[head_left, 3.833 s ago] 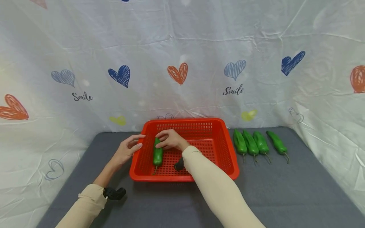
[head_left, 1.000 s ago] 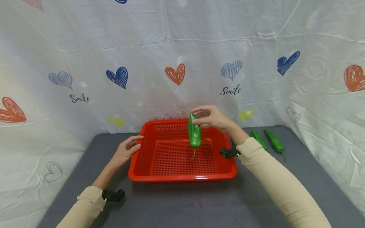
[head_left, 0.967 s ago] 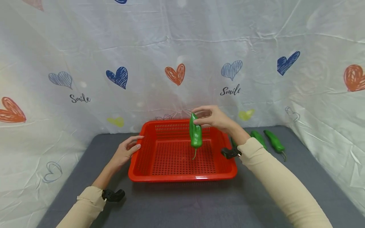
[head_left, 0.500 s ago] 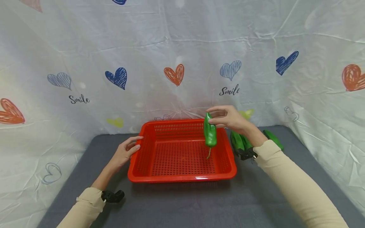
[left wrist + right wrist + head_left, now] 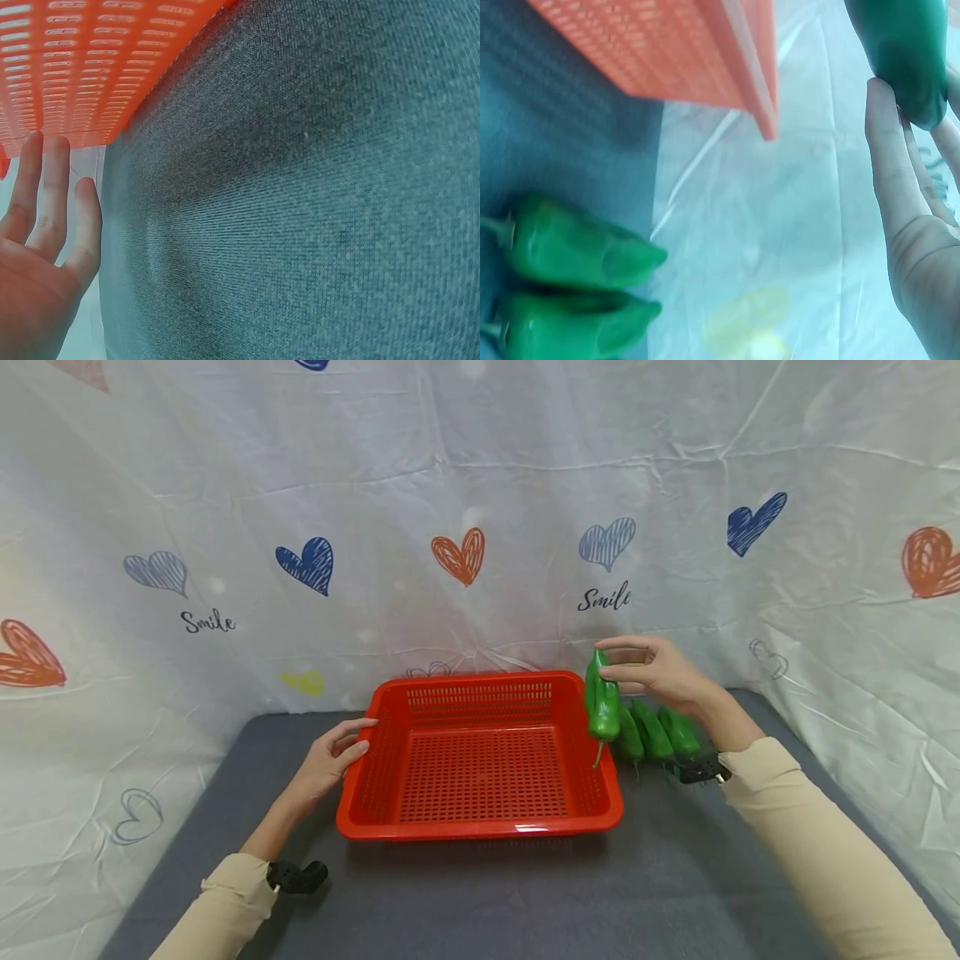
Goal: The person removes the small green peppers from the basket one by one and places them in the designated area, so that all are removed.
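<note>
My right hand [image 5: 660, 675] pinches a long green pepper [image 5: 602, 700] near its pointed tip, stem hanging down, over the right rim of the red plastic basket [image 5: 480, 828]. In the right wrist view, the thumb and fingers meet the held pepper [image 5: 911, 64]. My left hand [image 5: 335, 756] rests at the basket's left rim. The left wrist view shows its fairly straight fingers [image 5: 52, 187] against the basket's slotted outer wall. The basket holds nothing. Just right of it, three green peppers [image 5: 651, 732] lie side by side on the table, partly behind my right hand and wrist.
A grey cloth covers the table [image 5: 480, 902]. Behind it hangs a white sheet [image 5: 525, 468] printed with hearts and "Smile". A black wrist camera [image 5: 697, 768] on my right wrist hangs close to the lying peppers.
Earlier the right hand reached into the basket for the pepper; it has lifted it out and carried it right to above the right rim. The left hand has stayed at the left rim.
</note>
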`<action>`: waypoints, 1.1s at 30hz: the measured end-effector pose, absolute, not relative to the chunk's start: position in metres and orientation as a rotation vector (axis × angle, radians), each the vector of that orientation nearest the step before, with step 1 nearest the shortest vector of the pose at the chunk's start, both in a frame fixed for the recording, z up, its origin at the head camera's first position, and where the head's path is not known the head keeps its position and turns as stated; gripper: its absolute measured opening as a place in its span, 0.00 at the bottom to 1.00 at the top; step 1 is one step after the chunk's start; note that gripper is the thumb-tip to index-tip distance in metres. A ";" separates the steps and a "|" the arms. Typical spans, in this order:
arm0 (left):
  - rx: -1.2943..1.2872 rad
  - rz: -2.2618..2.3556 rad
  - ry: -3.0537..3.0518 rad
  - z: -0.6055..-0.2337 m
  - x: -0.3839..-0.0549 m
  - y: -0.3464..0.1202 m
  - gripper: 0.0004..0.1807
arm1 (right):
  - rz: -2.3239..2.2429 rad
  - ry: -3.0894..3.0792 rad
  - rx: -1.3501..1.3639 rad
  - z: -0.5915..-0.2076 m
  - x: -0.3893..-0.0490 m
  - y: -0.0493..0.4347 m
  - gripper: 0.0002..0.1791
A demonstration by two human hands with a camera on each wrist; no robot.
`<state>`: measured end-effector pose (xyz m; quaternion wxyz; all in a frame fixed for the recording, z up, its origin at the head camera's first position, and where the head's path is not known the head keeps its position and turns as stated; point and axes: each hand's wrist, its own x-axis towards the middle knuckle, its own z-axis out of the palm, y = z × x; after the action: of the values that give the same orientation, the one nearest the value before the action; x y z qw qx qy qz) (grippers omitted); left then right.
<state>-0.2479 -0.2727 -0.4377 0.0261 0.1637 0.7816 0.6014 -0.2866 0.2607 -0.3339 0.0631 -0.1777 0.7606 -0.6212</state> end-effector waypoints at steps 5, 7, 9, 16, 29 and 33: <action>0.498 1.856 2.416 -0.438 -0.248 -0.273 0.24 | -1.906 2.308 -0.487 -0.336 -0.282 0.281 0.24; 0.504 1.855 2.413 -0.437 -0.248 -0.272 0.25 | -1.911 2.329 -0.452 -0.336 -0.279 0.290 0.25; 0.506 1.856 2.404 -0.437 -0.248 -0.271 0.25 | -1.917 2.346 -0.429 -0.336 -0.276 0.301 0.25; 0.520 1.855 2.399 -0.436 -0.247 -0.272 0.25 | -1.938 2.347 -0.370 -0.340 -0.267 0.341 0.26; 0.516 1.852 2.408 -0.439 -0.249 -0.273 0.25 | -1.854 2.454 -0.314 -0.362 -0.258 0.408 0.27; 0.517 1.848 2.411 -0.438 -0.249 -0.272 0.25 | -1.822 2.454 -0.270 -0.369 -0.257 0.424 0.27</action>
<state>-0.2493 -0.2723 -0.4384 0.0302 0.1677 0.7821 0.5994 -0.2575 0.4245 -0.3692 0.0367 -0.0880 0.7992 -0.5935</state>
